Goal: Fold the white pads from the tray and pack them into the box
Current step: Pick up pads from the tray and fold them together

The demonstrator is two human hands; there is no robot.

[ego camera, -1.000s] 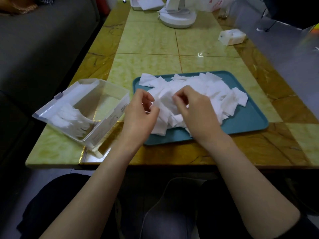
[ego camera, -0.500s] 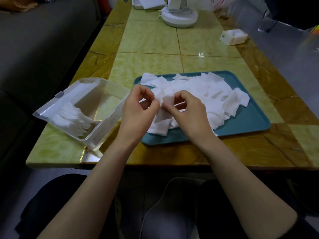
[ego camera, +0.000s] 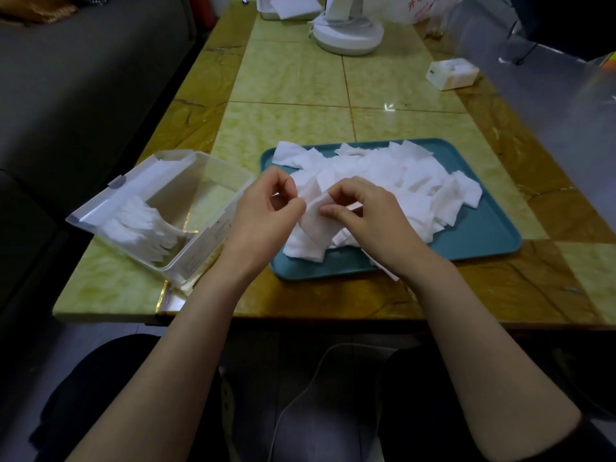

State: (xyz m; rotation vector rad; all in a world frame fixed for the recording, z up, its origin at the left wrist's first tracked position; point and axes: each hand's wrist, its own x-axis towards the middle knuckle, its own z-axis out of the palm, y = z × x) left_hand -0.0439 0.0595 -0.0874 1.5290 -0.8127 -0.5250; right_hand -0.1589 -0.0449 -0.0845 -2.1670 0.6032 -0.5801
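A teal tray [ego camera: 480, 235] on the table holds a loose heap of white pads [ego camera: 393, 181]. Above its near left part I hold one white pad [ego camera: 316, 221] between both hands. My left hand [ego camera: 266, 215] pinches the pad's left edge with thumb and curled fingers. My right hand [ego camera: 370, 211] pinches its right side, thumb on the pad's face. To the left stands a clear plastic box [ego camera: 200, 241], its lid open, with a row of folded pads [ego camera: 140, 225] packed at its left end.
At the table's far end are a white fan base [ego camera: 346, 35] and a white container [ego camera: 290, 8]. A small white tissue pack [ego camera: 451, 73] lies at the far right. A dark sofa runs along the left. The table's near edge is just below my wrists.
Both hands picked one pad out of the heap and lifted it slightly toward me; the pad now hangs between my fingers instead of lying among the others.
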